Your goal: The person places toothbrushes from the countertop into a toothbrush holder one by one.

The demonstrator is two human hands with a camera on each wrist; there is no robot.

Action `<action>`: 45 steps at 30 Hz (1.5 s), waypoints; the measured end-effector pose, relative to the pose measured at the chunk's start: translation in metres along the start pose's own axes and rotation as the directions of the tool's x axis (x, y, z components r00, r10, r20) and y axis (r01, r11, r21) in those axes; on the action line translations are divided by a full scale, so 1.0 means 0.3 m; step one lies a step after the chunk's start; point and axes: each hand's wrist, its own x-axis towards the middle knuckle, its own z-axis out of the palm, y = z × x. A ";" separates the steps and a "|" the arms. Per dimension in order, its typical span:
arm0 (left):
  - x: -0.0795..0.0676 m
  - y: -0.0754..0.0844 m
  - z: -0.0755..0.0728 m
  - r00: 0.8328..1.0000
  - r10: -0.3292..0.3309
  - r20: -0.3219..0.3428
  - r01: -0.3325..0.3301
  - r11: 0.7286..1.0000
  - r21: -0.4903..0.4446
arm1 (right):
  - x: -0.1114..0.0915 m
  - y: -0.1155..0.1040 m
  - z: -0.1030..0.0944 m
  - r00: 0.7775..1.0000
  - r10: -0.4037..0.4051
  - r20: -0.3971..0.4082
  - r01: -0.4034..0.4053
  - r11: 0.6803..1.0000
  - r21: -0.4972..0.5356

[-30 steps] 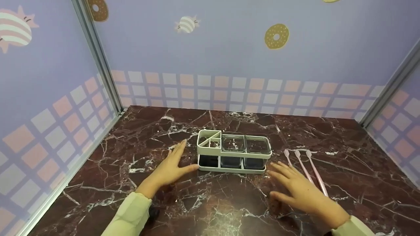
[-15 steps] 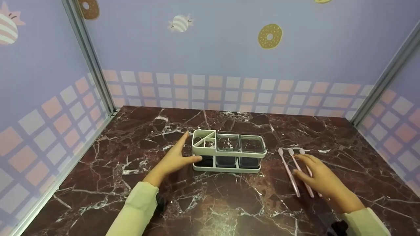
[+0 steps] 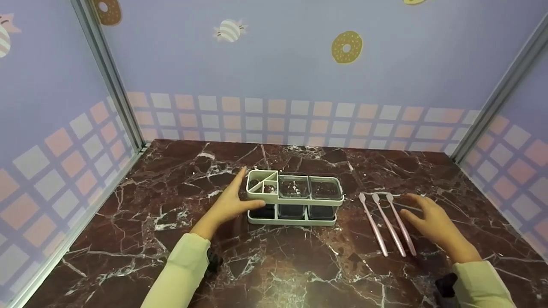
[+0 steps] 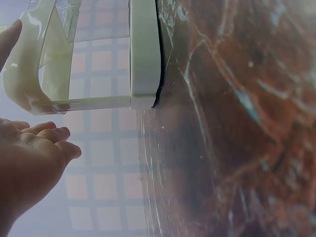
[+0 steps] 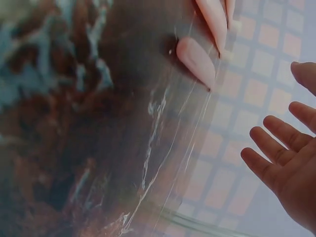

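A pale green two-tier organizer point(image 3: 295, 196) stands mid-table, its upper tier split into small compartments on the left and two clear bins on the right. At its left end is my left hand point(image 3: 227, 207), thumb lying across the front of the upper tier and fingers stretched beside the end. In the left wrist view the fingers point(image 4: 59, 138) appear apart from the organizer's side. Three pink toothbrushes point(image 3: 391, 229) lie side by side to the right. My right hand point(image 3: 436, 222) hovers just right of them, fingers spread and holding nothing; the right wrist view shows its palm.
The dark red marbled table point(image 3: 291, 265) extends around everything. Behind it rises a purple wall point(image 3: 287, 64) with a checked band, and side panels point(image 3: 55, 171) close off left and right.
My right hand has moved right, passing over the toothbrushes to their far side. My left thumb has come onto the organizer's front. The head view has shifted slightly.
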 end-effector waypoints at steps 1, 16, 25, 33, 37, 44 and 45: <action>0.000 0.001 0.000 1.000 -0.001 -0.001 0.001 1.000 0.000 | 0.004 0.002 0.000 1.000 0.015 0.009 -0.015 1.000 0.007; 0.004 -0.013 0.010 1.000 0.006 -0.020 -0.007 0.998 -0.061 | 0.067 0.022 0.069 0.989 0.126 0.077 -0.130 0.990 0.058; 0.006 -0.029 0.019 0.999 -0.010 -0.035 0.008 0.998 -0.064 | 0.091 0.038 0.111 0.976 0.157 0.153 -0.163 0.986 0.023; 0.010 -0.042 0.024 0.997 -0.003 -0.072 -0.005 0.994 -0.111 | 0.112 0.040 0.128 0.967 0.179 0.181 -0.182 0.983 0.001; 0.013 -0.040 0.024 0.997 0.000 -0.078 -0.007 0.995 -0.095 | 0.119 0.038 0.127 0.957 0.199 0.210 -0.200 0.980 -0.015; 0.011 -0.019 0.022 0.997 -0.024 -0.068 0.015 0.991 -0.135 | 0.141 0.032 0.119 0.938 0.208 0.276 -0.193 0.978 -0.082; 0.011 -0.018 0.022 0.997 -0.026 -0.067 0.017 0.989 -0.144 | 0.144 0.031 0.118 0.936 0.209 0.283 -0.190 0.977 -0.092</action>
